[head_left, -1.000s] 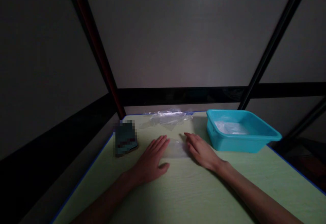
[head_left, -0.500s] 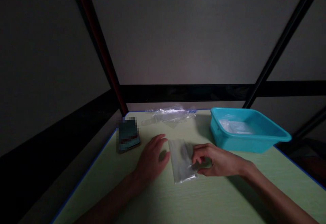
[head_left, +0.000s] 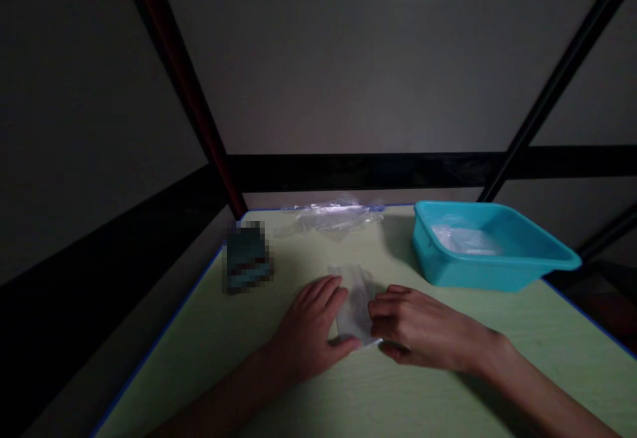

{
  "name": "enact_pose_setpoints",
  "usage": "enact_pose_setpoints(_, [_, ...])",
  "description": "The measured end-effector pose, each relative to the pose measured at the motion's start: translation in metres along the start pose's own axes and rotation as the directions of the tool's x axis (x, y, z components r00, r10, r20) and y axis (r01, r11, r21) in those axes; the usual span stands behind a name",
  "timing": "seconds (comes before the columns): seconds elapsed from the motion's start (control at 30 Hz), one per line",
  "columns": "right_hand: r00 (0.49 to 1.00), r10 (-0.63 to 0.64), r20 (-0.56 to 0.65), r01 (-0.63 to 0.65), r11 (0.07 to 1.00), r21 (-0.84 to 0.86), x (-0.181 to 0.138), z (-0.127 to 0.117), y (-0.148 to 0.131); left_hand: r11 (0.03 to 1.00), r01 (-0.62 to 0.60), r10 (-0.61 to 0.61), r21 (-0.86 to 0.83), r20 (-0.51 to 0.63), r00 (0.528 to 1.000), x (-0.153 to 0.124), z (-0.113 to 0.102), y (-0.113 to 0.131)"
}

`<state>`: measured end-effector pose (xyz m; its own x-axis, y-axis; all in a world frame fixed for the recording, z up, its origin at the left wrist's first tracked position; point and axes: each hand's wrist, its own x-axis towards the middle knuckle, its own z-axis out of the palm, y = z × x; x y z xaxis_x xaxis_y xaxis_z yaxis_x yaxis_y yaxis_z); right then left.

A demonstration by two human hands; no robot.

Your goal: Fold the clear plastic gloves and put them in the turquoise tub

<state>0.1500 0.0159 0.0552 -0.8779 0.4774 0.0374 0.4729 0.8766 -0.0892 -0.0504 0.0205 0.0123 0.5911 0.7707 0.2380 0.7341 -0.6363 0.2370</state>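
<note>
A clear, flat plastic bag (head_left: 354, 308) lies on the table between my hands. Along its left side rests my left hand (head_left: 307, 328), fingers spread, with the thumb at the bag's near edge. My right hand (head_left: 421, 325) is closed at the right side, its curled fingers gripping the bag's edge; the fingertips are hidden. The bag seems narrower, perhaps folded along its length.
A turquoise plastic basin (head_left: 497, 275) stands on the right of the table (head_left: 318, 405), holding clear plastic packets (head_left: 468, 240). Crumpled clear plastic (head_left: 338, 216) lies at the back edge. A blurred-out dark object (head_left: 247, 259) sits at left. Walls enclose the table behind and left.
My left hand has moved right onto the bag, its thumb now at the near edge. My right fingers have curled in more tightly at the bag's right side. The view has shifted slightly.
</note>
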Motion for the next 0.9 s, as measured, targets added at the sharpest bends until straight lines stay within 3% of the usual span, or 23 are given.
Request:
enact_pose_setpoints(0.13, [0.998, -0.053, 0.025, 0.050, 0.994, 0.096, -0.003, 0.000, 0.003, 1.000, 0.003, -0.003, -0.002, 0.001, 1.000, -0.001, -0.001, 0.000])
enact_pose_setpoints(0.27, [0.997, -0.018, 0.079, 0.003, 0.984, 0.179, -0.009, 0.000, 0.012, 1.000, 0.002, -0.002, -0.007, 0.006, 1.000, 0.000, -0.001, 0.000])
enact_pose_setpoints(0.37, [0.998, 0.018, 0.055, -0.028, 0.981, 0.192, -0.011, -0.001, 0.014, 1.000, -0.004, 0.004, -0.019, -0.008, 1.000, 0.000, -0.001, -0.001])
enact_pose_setpoints(0.5, [1.000, 0.015, -0.010, -0.014, 0.992, 0.128, -0.007, -0.001, 0.009, 0.999, -0.017, 0.016, -0.031, -0.046, 0.999, 0.000, 0.000, -0.001])
enact_pose_setpoints(0.7, [0.999, 0.042, -0.012, -0.043, 0.999, -0.028, -0.004, -0.004, 0.004, 0.991, -0.091, 0.077, -0.100, -0.141, 0.987, -0.001, -0.004, 0.001])
enact_pose_setpoints(0.9, [1.000, 0.024, -0.006, -0.024, 0.998, -0.059, -0.005, 0.001, 0.003, 0.983, -0.138, 0.124, -0.122, -0.111, 0.986, 0.000, -0.006, 0.002])
